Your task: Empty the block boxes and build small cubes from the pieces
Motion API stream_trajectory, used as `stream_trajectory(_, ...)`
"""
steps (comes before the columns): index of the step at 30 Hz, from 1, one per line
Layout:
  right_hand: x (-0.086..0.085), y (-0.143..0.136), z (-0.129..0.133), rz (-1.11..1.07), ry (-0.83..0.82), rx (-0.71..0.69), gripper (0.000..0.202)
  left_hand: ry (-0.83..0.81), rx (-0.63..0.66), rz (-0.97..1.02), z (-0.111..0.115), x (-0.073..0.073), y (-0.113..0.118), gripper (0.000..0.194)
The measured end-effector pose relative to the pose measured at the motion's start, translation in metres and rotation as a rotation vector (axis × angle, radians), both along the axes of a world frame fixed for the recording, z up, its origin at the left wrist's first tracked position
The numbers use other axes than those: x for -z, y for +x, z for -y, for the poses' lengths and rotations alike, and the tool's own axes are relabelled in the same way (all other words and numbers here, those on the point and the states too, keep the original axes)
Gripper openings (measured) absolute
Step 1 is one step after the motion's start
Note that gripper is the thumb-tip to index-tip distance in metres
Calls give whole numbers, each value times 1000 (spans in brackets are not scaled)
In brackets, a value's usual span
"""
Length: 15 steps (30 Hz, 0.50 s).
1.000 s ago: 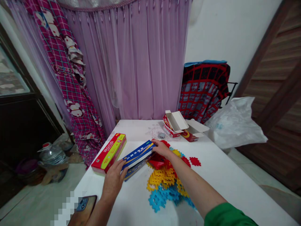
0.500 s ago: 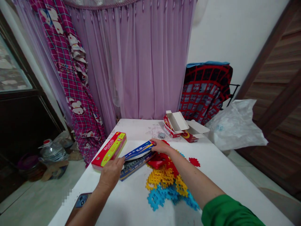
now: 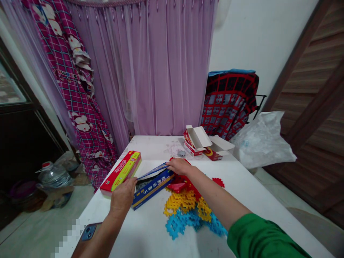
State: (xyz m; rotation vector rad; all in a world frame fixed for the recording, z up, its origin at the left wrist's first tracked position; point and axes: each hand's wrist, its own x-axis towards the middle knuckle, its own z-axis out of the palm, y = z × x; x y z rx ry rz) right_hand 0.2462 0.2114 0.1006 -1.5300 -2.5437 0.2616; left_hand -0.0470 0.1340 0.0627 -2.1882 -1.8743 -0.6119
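Note:
A long blue box (image 3: 153, 189) with its lid partly raised lies between my hands on the white table, and dark grey pieces show inside. My left hand (image 3: 124, 193) grips the box's left end, fingers closed on the lid edge. At the far right corner my right hand (image 3: 179, 167) pinches the lid. Just right of the box is a heap of toothed plastic pieces: red (image 3: 185, 179), yellow (image 3: 185, 201) and blue (image 3: 185, 222). A closed red and yellow box (image 3: 122, 172) lies beside my left hand.
Opened red and white cartons (image 3: 197, 141) stand at the table's back right. One grey piece (image 3: 181, 153) lies near them. A phone (image 3: 88, 232) is under my left forearm. A white plastic bag (image 3: 260, 141) hangs at the right edge. A single red piece (image 3: 218, 182) lies apart.
The blue box has tilted so that its printed front side shows more, and its lid has swung back. The view has shifted slightly to the right.

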Motion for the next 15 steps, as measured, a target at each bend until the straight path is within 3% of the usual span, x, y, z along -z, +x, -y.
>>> stream_trajectory(5, -4, 3, -5, -39, 56, -66, 22, 81, 70, 55, 2, 11, -2, 39)
stream_trajectory(15, -18, 11, -4, -85, -65, -89, 23, 166, 196, 3, 19, 32, -4, 34)
